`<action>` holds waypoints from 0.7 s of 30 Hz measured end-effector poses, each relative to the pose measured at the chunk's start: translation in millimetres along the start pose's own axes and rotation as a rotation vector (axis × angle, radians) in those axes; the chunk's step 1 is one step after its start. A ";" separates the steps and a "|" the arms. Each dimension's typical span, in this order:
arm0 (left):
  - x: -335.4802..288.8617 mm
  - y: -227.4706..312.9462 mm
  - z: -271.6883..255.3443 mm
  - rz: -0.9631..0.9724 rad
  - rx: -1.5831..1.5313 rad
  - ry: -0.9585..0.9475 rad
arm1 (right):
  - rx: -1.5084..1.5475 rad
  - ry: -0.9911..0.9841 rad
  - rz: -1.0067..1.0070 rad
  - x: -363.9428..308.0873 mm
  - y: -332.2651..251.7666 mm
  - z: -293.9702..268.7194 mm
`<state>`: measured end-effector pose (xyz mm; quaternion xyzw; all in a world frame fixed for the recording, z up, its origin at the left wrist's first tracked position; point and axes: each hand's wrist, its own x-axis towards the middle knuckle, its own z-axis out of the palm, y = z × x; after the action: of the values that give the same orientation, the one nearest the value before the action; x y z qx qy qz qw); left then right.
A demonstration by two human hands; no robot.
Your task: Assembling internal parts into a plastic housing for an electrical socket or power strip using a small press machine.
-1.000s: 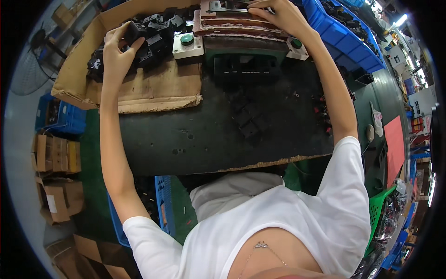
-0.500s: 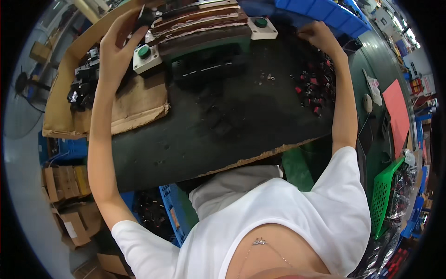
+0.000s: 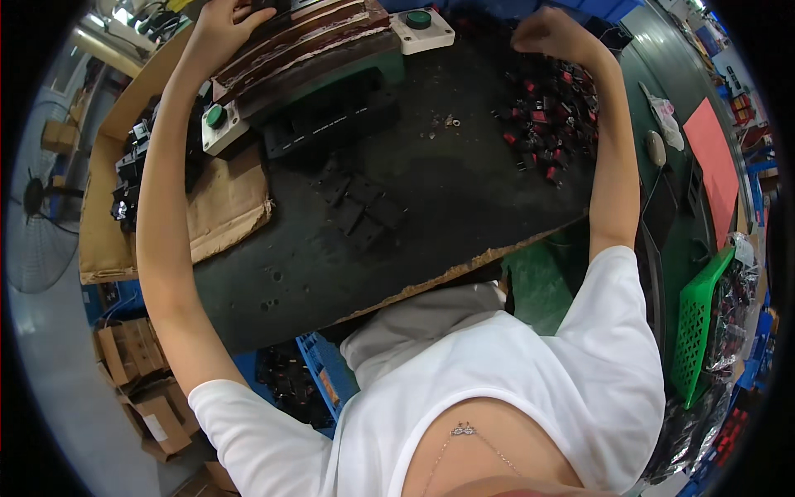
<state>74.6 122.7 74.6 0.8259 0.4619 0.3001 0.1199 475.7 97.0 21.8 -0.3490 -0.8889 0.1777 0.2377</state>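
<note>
At the top left, my left hand point(image 3: 222, 35) grips a black plastic part point(image 3: 281, 8) with thumb and fingers, by the near-left end of a layered dark-brown fixture point(image 3: 306, 51). The frame's upper edge cuts off part of that grip. My right hand point(image 3: 553, 35) is raised at the upper right, its fingers curled together at the far end of a heap of small black-and-red switch-like parts point(image 3: 542, 120). Whatever those fingers hold, if anything, is hidden. A long black panel with slots point(image 3: 331, 124) lies along the fixture's near side.
Green push-button boxes point(image 3: 225, 128) point(image 3: 422, 35) flank the fixture. A cardboard tray point(image 3: 228, 203) holds black parts on the left. Black frames point(image 3: 360, 207) lie mid-table, beyond its worn front edge point(image 3: 464, 269). Rightward are a mouse point(image 3: 656, 149), red sheet point(image 3: 714, 157) and green basket point(image 3: 696, 331).
The view has shifted, so table things sit further left. My left hand has moved up toward the fixture's top with the black part. My right hand stays by the heap, fingers still curled.
</note>
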 end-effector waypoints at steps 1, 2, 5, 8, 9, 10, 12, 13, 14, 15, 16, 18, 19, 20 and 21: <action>1.4 -0.5 -0.4 -0.005 -0.009 -0.023 | -0.214 -0.145 0.453 1.6 -11.6 -2.2; 2.2 -1.2 0.4 -0.003 -0.010 -0.024 | -0.214 -0.144 0.454 -1.7 -8.0 0.0; 4.2 -6.3 3.8 0.012 -0.025 -0.007 | -0.239 -0.134 0.308 -7.7 -2.7 7.2; 8.4 -29.8 -0.3 0.180 0.153 -0.009 | -0.285 -0.292 0.469 -4.4 -4.0 6.3; 10.4 -48.9 -2.2 0.215 0.188 -0.014 | -0.309 -0.287 0.443 -4.3 0.9 8.5; 11.8 -65.0 -0.2 0.248 0.222 -0.022 | -0.330 -0.285 0.418 -3.3 5.3 11.5; 9.8 -76.1 6.7 0.350 0.225 0.015 | -0.309 -0.294 0.417 -2.3 6.4 14.1; 8.3 -73.1 8.1 0.456 0.226 0.052 | -0.290 -0.301 0.419 -1.2 5.5 14.7; 7.6 -69.6 11.6 0.503 0.203 0.102 | -0.290 -0.302 0.416 0.7 3.9 15.4; 6.8 -66.6 10.9 0.499 0.206 0.103 | -0.287 -0.312 0.429 3.3 1.6 16.7; 5.2 -55.9 7.3 0.373 0.161 0.037 | -0.283 -0.323 0.444 4.6 -0.9 18.2; 1.1 -39.1 5.5 0.242 0.117 -0.023 | -0.272 -0.324 0.429 6.1 -0.9 22.1; -2.1 -32.3 4.6 0.402 0.255 0.082 | -0.261 -0.322 0.413 8.1 -1.6 23.5; -7.5 -17.9 5.3 0.558 0.393 0.181 | -0.257 -0.329 0.405 8.0 -2.3 25.2; -14.8 -3.8 7.2 0.548 0.397 0.179 | -0.248 -0.292 0.405 6.6 -3.4 25.8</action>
<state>70.5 113.0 61.4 0.8968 0.2813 0.2966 -0.1691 455.5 95.4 4.2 -0.5167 -0.8408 0.1599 0.0223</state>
